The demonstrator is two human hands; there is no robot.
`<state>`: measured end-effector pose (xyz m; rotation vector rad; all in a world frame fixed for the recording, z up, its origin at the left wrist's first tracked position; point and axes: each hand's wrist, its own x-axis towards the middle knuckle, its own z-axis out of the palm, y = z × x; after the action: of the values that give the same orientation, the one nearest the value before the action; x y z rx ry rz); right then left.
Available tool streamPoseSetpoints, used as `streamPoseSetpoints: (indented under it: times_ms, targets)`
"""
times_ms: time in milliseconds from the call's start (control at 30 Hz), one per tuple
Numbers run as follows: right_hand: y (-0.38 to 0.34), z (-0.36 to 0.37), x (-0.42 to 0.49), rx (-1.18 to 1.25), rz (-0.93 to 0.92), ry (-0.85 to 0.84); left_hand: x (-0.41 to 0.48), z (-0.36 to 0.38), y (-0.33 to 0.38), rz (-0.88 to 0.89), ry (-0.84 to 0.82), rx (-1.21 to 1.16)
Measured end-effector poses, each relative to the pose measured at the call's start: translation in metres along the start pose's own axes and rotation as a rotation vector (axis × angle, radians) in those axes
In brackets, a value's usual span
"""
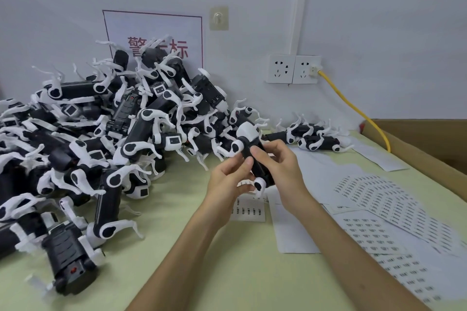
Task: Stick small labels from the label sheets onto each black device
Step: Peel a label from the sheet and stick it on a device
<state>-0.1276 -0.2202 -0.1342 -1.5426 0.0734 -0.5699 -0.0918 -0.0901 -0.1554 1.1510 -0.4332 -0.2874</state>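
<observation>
Black device, long axis far-to-near, white head pointing far and slightly left; my left hand and right hand both grip its body.

Heaped devices: black bodies, white limbs with black oval patches; some show a white-framed black square; nearest device black, ribbed, with one small red spot; held device black with white head and white limbs; table pale yellow-green, plain; label sheets white with regular rows of small dark marks; sign white, thin dark-red border, red characters; sockets white; cable yellow; box brown cardboard; wall plate beige.
</observation>
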Motion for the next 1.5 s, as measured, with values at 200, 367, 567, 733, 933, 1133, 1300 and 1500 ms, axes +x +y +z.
streamPoseSetpoints:
  times_ms: [200, 367, 567, 733, 933, 1133, 1300, 1500]
  targets:
    - [-0.003, -0.007, 0.002, 0.272, 0.156, -0.069, -0.003, 0.004, 0.004, 0.015, -0.017, 0.110]
    - [-0.002, -0.011, 0.003, 0.296, 0.199, -0.136, -0.002, 0.003, 0.004, 0.018, -0.007, 0.163]
    - [0.002, -0.007, 0.005, 0.102, 0.073, -0.168, 0.001, -0.003, 0.011, -0.019, 0.072, -0.018]
    - [0.011, -0.005, 0.006, -0.355, -0.095, -0.162, 0.009, -0.019, 0.019, -0.064, 0.218, -0.223]
    - [0.028, -0.011, 0.008, -0.806, -0.052, -0.426, 0.012, -0.036, 0.024, -0.212, 0.293, -0.315]
    - [0.033, -0.006, 0.004, -0.801, -0.087, -0.458, 0.010, -0.042, 0.031, -0.296, 0.205, -0.300]
    - [0.036, -0.009, 0.005, -0.773, -0.102, -0.458, 0.008, -0.044, 0.031, -0.339, 0.117, -0.307]
    - [0.035, -0.011, 0.006, -0.755, -0.151, -0.432, 0.008, -0.045, 0.028, -0.367, 0.091, -0.310]
